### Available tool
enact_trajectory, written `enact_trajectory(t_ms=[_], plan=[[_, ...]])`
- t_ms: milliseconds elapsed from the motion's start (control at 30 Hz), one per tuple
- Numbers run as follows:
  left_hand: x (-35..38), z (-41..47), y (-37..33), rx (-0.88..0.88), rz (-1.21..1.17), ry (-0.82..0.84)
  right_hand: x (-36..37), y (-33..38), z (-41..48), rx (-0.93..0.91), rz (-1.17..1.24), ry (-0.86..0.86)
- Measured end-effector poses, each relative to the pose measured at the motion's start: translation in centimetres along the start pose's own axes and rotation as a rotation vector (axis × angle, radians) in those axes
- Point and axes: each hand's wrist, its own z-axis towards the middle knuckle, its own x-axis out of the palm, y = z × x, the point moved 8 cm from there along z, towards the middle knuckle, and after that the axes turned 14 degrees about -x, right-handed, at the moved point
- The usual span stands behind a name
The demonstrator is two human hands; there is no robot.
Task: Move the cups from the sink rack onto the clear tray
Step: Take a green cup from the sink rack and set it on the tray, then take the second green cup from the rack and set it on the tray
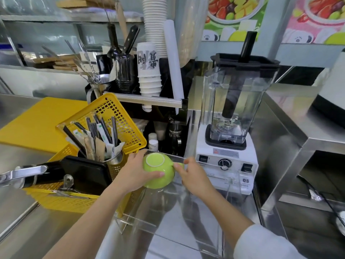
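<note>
Upside down, the glossy lime-green cup shows its pale, unglazed foot ring, its round ceramic body held over the far end of the clear tray, whose transparent acrylic walls stand on brushed steel. Both hands clasp it: the left hand curls around the bowl, while the right hand pinches the handle side. Beside them sits a perforated yellow plastic basket.
</note>
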Motion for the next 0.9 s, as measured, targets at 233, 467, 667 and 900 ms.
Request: enact_trajectory(t_ms=[233,467,667,900], plan=[[-1.7,-4.6,-6.0,0.234,0.218,-0.349,-5.1,0.5,-2.7,-0.1,-0.074,-0.073],[5.3,-9.0,-16.1,0.58,0.208,-0.216,-15.4,-1.8,-7.4,-0.188,-0.183,-0.195],[16.1,-12.7,-24.1,0.665,0.123,-0.042,-25.4,-9.3,-14.7,-0.126,-0.268,-0.249],[31.0,-18.3,-31.8,0.748,0.171,0.163,-34.6,-21.0,-25.3,0.12,-0.276,-0.286]])
